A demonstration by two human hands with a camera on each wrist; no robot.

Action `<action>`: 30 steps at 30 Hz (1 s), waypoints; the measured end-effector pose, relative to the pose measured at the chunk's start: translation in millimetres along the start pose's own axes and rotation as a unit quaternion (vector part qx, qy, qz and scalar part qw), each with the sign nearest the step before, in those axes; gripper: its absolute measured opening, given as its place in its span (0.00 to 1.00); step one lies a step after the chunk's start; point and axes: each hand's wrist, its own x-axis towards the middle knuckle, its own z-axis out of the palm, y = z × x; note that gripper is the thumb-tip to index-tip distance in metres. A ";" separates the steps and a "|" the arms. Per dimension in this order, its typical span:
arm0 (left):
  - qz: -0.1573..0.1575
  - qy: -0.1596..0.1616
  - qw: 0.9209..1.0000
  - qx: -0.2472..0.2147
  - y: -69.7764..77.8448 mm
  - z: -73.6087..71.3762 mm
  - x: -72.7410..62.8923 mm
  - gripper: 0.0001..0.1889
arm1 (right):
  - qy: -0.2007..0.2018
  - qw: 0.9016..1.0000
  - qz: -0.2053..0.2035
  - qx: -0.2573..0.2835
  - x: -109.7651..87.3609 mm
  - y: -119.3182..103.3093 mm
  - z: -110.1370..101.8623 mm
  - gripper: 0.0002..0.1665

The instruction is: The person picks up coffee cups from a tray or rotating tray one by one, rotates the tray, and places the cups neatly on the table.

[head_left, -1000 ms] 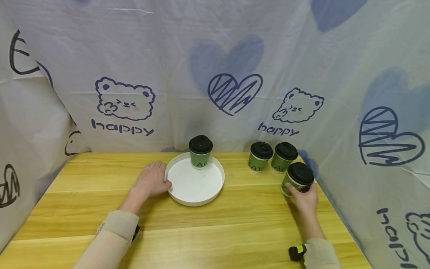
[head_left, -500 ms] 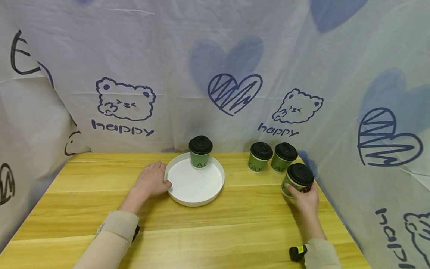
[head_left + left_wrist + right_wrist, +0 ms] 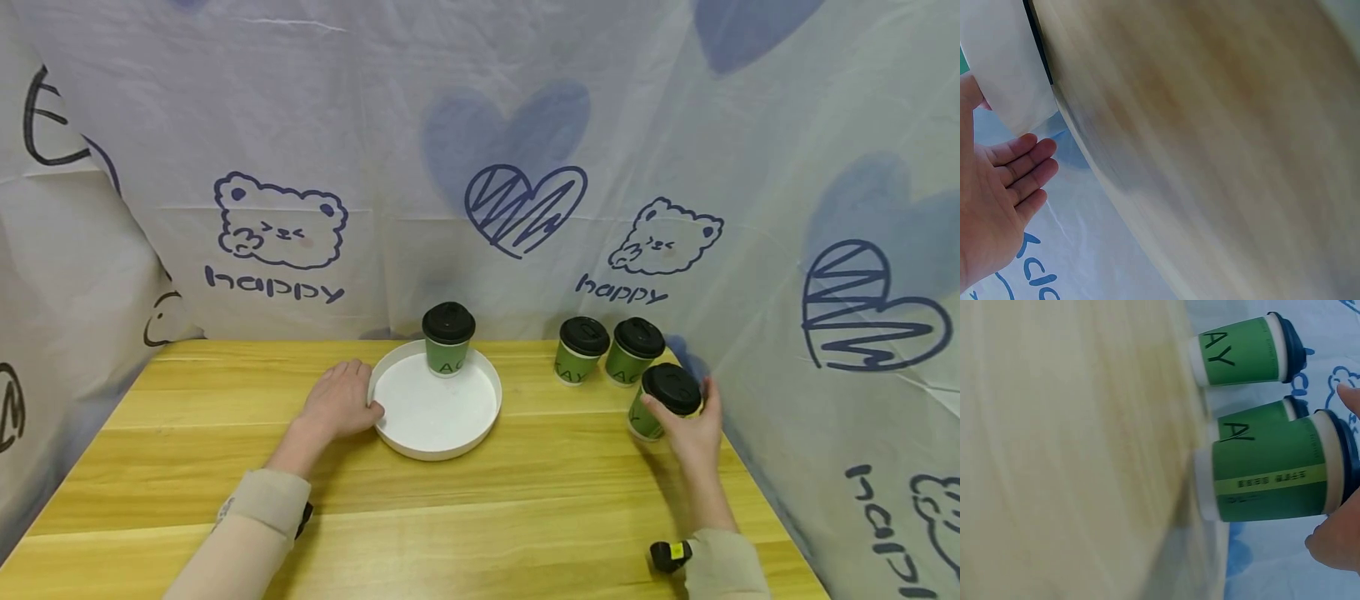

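Observation:
A round white tray (image 3: 435,421) lies on the table and carries one green paper cup (image 3: 446,356) with a black lid. My left hand (image 3: 337,400) rests at the tray's left rim, thumb at the rim; in the left wrist view its other fingers (image 3: 1029,175) extend past the tray's wall, loosely straight. At the right stands another lidded green cup (image 3: 1272,469), the nearest of three grouped there. My right hand (image 3: 693,429) is spread around its upper part, thumb by the lid's left edge, fingers straight on the right. A gap shows between thumb and lid in the right wrist view.
Two more lidded green cups, a left one (image 3: 581,350) and a right one (image 3: 633,350), stand behind the nearest cup. A printed white cloth (image 3: 390,167) hangs along the wooden table's (image 3: 480,533) back and sides.
My right hand has loosened around the nearest cup and shifted slightly right, its fingers now straighter. The cup stays in place. The left hand and tray have not moved.

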 end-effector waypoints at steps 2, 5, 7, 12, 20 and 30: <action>-0.001 -0.001 1.000 0.000 0.1 0.0 0.2 0.33 | 0.005 1.000 -0.007 -0.003 -0.2 -5.1 -0.7 0.70; -0.002 -0.004 1.000 -0.001 -0.1 -0.3 0.4 0.33 | 0.012 1.000 -0.019 -0.008 0.1 -12.1 -0.6 0.70; -0.003 -0.006 1.000 -0.001 0.2 -1.0 0.3 0.33 | 0.015 0.999 -0.034 -0.010 -0.1 -16.4 0.0 0.69; -0.005 -0.012 1.000 -0.001 0.8 -2.0 0.3 0.33 | 0.016 0.996 -0.080 -0.023 -2.9 -25.9 4.3 0.66; -0.005 -0.012 1.000 -0.008 -0.1 -0.7 -0.3 0.34 | 0.000 0.989 -0.139 -0.048 -12.7 -38.2 21.4 0.63; -0.008 -0.012 1.000 -0.012 0.5 -2.2 -1.7 0.34 | -0.057 0.977 -0.206 -0.022 -24.2 -44.3 53.4 0.45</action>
